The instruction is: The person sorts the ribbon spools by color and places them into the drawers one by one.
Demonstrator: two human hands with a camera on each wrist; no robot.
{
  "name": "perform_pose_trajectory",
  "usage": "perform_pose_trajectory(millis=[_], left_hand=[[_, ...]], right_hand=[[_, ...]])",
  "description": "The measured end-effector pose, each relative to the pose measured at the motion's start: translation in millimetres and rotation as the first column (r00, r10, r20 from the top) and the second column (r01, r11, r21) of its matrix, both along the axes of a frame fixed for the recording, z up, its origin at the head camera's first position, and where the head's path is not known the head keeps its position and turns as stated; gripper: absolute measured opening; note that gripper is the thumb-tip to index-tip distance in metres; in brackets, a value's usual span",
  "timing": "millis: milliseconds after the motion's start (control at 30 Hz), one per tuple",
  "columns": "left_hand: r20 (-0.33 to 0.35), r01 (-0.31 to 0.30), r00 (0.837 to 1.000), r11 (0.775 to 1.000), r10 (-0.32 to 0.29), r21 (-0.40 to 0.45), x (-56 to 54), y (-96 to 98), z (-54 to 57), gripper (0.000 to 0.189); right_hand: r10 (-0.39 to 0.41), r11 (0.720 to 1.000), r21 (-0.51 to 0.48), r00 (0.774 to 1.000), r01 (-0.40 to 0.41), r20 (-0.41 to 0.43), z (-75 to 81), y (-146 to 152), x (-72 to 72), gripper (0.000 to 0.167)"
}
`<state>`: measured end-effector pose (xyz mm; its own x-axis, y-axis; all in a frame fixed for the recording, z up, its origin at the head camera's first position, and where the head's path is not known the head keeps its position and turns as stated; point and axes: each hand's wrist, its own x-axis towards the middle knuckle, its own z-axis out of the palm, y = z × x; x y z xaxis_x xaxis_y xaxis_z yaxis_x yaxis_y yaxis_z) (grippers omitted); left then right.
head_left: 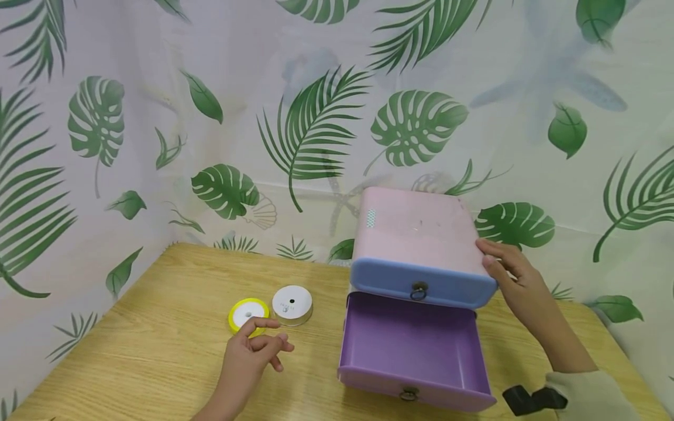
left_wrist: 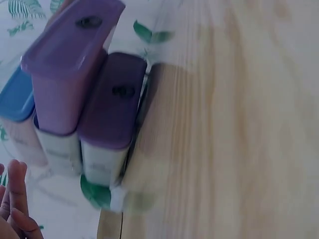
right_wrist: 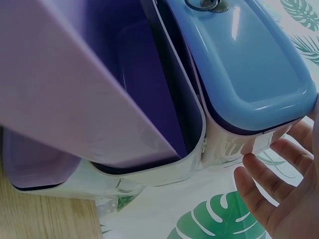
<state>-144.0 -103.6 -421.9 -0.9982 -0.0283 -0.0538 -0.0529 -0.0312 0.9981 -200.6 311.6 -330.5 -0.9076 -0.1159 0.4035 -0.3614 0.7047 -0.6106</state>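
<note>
A small drawer cabinet (head_left: 416, 231) with a pink top stands on the table. Its blue upper drawer (head_left: 421, 280) is closed, while the purple drawer (head_left: 411, 345) beneath is pulled far out, its visible inside bare. Lowest is another purple drawer (left_wrist: 112, 104), closed. My right hand (head_left: 526, 292) touches the cabinet's right side near the top with extended fingers. A yellow-rimmed spool (head_left: 244, 309) and a white spool (head_left: 292, 304) lie left of the cabinet. Just in front of them hovers my left hand (head_left: 250, 356), fingers loosely bent around nothing; it partly covers the yellow-rimmed spool.
The wooden table (head_left: 174, 327) reaches back to a leaf-printed cloth (head_left: 237, 117) hanging behind and at the sides. The cabinet stands close to that cloth. Each drawer front carries a ring pull, such as the upper ring (head_left: 418, 291).
</note>
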Motion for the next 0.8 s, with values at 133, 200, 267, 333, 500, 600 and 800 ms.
perform_pose_trajectory(millis=[133, 200, 267, 333, 500, 600, 800], left_hand=[[-0.080, -0.040, 0.996, 0.992, 0.031, -0.118, -16.1, -13.3, 0.3, 0.029], [-0.108, -0.055, 0.994, 0.979, 0.035, -0.195, -23.7, -19.2, -0.1, 0.029], [-0.129, -0.065, 0.991, 0.960, 0.031, -0.271, -30.4, -24.0, -1.0, 0.030], [-0.126, -0.064, 0.992, 0.946, 0.024, -0.319, -36.4, -27.6, -2.5, 0.032], [-0.095, -0.059, 0.995, 0.906, 0.021, -0.420, -45.9, -35.9, -7.5, 0.040], [-0.118, -0.069, 0.993, 0.878, 0.014, -0.473, -51.6, -41.5, -12.0, 0.045], [-0.107, -0.045, 0.994, 0.820, -0.020, -0.570, -61.3, -48.9, -17.1, 0.058]], right_hand=[[0.000, 1.000, -0.001, 1.000, 0.000, 0.005, 0.6, 0, -0.1, 0.043], [-0.002, 1.000, -0.001, 1.000, 0.002, 0.008, 1.0, -1, 0.0, 0.043], [-0.004, 1.000, 0.000, 1.000, 0.004, 0.013, 1.6, -1, 0.1, 0.043], [-0.005, 1.000, 0.002, 1.000, 0.005, 0.017, 2.4, -2, 0.1, 0.043], [0.002, 1.000, 0.004, 1.000, -0.002, 0.015, 3.6, -2, 0.3, 0.043], [0.004, 1.000, 0.007, 1.000, -0.004, 0.013, 3.4, -2, 0.9, 0.043], [-0.002, 1.000, -0.001, 1.000, 0.002, 0.012, 1.6, -1, 2.4, 0.043]])
